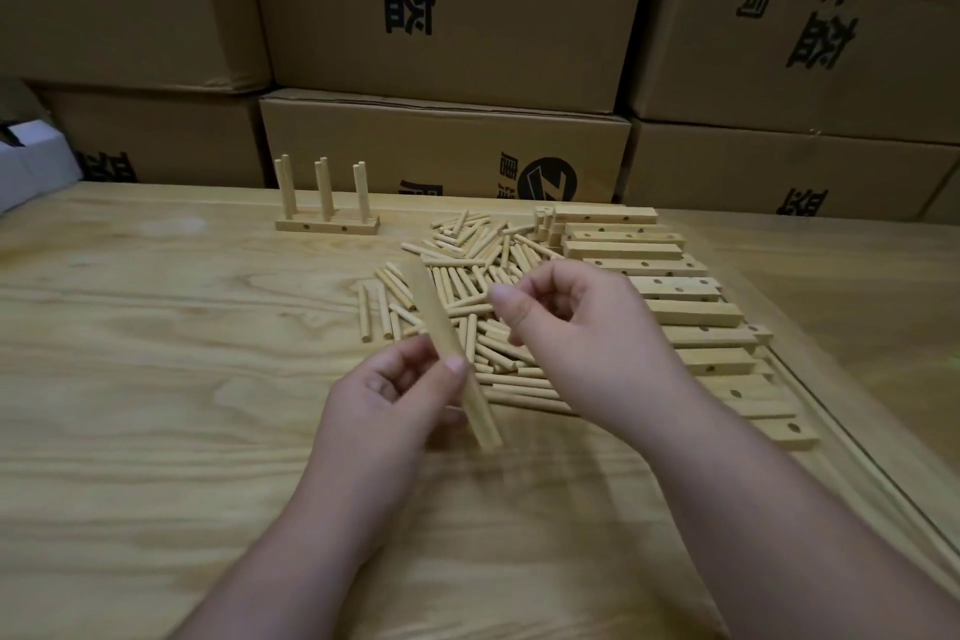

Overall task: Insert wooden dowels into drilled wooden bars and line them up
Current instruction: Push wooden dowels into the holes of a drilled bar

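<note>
The bar [457, 359] in my left hand [395, 390] is smeared with blur, so I cannot tell its holes, and my fingers cover its middle. My right hand [566, 322] hides part of the dowel pile [467, 286] at frame centre; whether it holds anything I cannot tell. The boxes [447, 5] are cut off along the top edge.

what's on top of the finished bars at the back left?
Six dowels stand upright in the finished bars, in three pairs. How deep they sit in the holes is hidden. Nothing else rests on them.
</note>
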The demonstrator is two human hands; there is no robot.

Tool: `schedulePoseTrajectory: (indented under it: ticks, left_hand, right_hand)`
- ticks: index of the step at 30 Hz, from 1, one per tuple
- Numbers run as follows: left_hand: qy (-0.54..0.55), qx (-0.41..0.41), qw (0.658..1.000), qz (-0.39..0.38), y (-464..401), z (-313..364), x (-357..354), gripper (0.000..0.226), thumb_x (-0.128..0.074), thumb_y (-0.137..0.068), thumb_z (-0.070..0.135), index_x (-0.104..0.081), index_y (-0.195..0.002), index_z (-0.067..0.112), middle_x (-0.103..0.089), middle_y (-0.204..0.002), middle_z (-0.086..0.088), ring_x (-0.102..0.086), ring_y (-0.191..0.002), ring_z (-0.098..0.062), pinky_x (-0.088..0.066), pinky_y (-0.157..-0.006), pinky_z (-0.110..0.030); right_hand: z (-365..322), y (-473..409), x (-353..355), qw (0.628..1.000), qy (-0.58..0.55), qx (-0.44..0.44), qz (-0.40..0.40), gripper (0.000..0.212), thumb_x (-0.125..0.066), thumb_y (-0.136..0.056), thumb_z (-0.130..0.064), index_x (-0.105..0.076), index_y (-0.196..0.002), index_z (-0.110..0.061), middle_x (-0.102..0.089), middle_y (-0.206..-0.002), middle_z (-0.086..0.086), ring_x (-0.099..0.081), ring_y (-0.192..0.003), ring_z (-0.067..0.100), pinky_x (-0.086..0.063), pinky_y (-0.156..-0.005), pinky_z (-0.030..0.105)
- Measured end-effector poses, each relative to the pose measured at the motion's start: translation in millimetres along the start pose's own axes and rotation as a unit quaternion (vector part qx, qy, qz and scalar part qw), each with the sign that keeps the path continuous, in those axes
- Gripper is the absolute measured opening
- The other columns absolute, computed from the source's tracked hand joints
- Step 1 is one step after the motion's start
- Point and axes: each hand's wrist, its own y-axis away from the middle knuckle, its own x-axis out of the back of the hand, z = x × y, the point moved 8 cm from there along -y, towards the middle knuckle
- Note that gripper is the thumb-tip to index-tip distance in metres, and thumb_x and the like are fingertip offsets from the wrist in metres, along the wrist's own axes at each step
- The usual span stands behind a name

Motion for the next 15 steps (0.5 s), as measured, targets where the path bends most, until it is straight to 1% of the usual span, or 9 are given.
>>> schedulePoseTrajectory:
  ticks: [2,4,6,7,9,11,12,13,15]
  left_hand:
    - [0.044,0.032,0.997,0.047,-3.8,-4.8,10.7,0.025,-0.076,-0.078,0.028,-0.079,-0.101,0.02,-0.079,-0.096,-0.008,-0.074,-0.082,-0.019,-0.061,-0.066,-0.034]
    - [0.089,0.058,0.991,0.079,-8.0,-10.0,17.8,0.035,-0.071,-0.088,0.022,-0.069,-0.12,0.009,-0.078,-0.097,-0.011,-0.073,-0.082,-0.021,-0.059,-0.064,-0.034]
    - [0.122,0.072,0.987,0.082,-9.8,-12.4,18.3,0.046,-0.067,-0.092,0.02,-0.058,-0.133,0.001,-0.077,-0.095,-0.012,-0.072,-0.079,-0.02,-0.059,-0.063,-0.033]
    - [0.133,0.074,0.985,0.082,-9.6,-12.6,17.7,0.046,-0.066,-0.093,0.02,-0.057,-0.134,-0.001,-0.077,-0.093,-0.012,-0.073,-0.077,-0.019,-0.059,-0.061,-0.032]
    - [0.144,0.075,0.983,0.08,-9.5,-11.7,16.4,0.035,-0.062,-0.096,0.018,-0.062,-0.126,0.0,-0.076,-0.09,-0.012,-0.072,-0.073,-0.019,-0.058,-0.057,-0.031]
    - [0.143,0.079,0.984,0.077,-8.4,-10.7,14.1,0.021,-0.058,-0.099,0.019,-0.075,-0.103,0.007,-0.075,-0.087,-0.013,-0.072,-0.068,-0.017,-0.057,-0.052,-0.031]
    - [0.141,0.081,0.984,0.075,-8.0,-10.2,13.3,0.026,-0.056,-0.1,0.019,-0.078,-0.093,0.009,-0.075,-0.084,-0.012,-0.071,-0.066,-0.016,-0.056,-0.05,-0.03]
    - [0.14,0.083,0.984,0.073,-7.6,-9.3,12.5,0.03,-0.054,-0.102,0.02,-0.079,-0.09,0.01,-0.074,-0.08,-0.011,-0.07,-0.063,-0.015,-0.055,-0.049,-0.028]
    - [0.14,0.087,0.984,0.071,-6.9,-8.1,12.1,0.029,-0.052,-0.103,0.022,-0.077,-0.095,0.009,-0.074,-0.076,-0.009,-0.069,-0.06,-0.012,-0.052,-0.047,-0.024]
  right_hand:
    - [4.2,-2.0,0.6,0.988,0.154,0.029,-0.002,0.021,-0.065,-0.089,-0.052,-0.064,-0.08,-0.033,-0.066,-0.076,-0.014,-0.06,-0.066,0.003,-0.051,-0.055,0.025]
    - [9.6,-2.6,-7.2,0.958,0.28,0.05,-0.033,0.014,-0.064,-0.09,-0.046,-0.065,-0.082,-0.033,-0.061,-0.077,-0.015,-0.058,-0.072,0.005,-0.056,-0.064,0.034]
    - [18.4,-1.6,-15.3,0.941,0.328,0.047,-0.071,0.01,-0.063,-0.089,-0.042,-0.067,-0.085,-0.034,-0.059,-0.083,-0.016,-0.057,-0.079,0.007,-0.056,-0.069,0.037]
    - [22.9,-0.9,-19.4,0.933,0.345,0.042,-0.093,0.009,-0.063,-0.088,-0.042,-0.068,-0.087,-0.035,-0.059,-0.085,-0.016,-0.057,-0.08,0.009,-0.056,-0.07,0.036]
    - [31.7,2.1,-26.4,0.918,0.371,0.026,-0.138,0.011,-0.065,-0.086,-0.044,-0.069,-0.087,-0.034,-0.061,-0.086,-0.015,-0.059,-0.081,0.01,-0.056,-0.069,0.033]
    - [38.6,4.8,-31.0,0.909,0.38,0.012,-0.172,0.012,-0.067,-0.085,-0.044,-0.069,-0.086,-0.033,-0.063,-0.083,-0.014,-0.059,-0.079,0.01,-0.056,-0.069,0.032]
    - [40.7,5.5,-32.4,0.906,0.382,0.009,-0.182,0.012,-0.067,-0.085,-0.044,-0.07,-0.086,-0.032,-0.064,-0.082,-0.014,-0.059,-0.079,0.01,-0.056,-0.07,0.033]
    - [42.0,5.7,-33.5,0.904,0.384,0.009,-0.187,0.012,-0.067,-0.086,-0.043,-0.07,-0.086,-0.031,-0.064,-0.082,-0.014,-0.059,-0.079,0.01,-0.056,-0.071,0.033]
    - [41.4,5.9,-34.3,0.902,0.386,0.015,-0.192,0.012,-0.065,-0.087,-0.043,-0.068,-0.085,-0.031,-0.063,-0.083,-0.013,-0.058,-0.079,0.01,-0.056,-0.071,0.034]
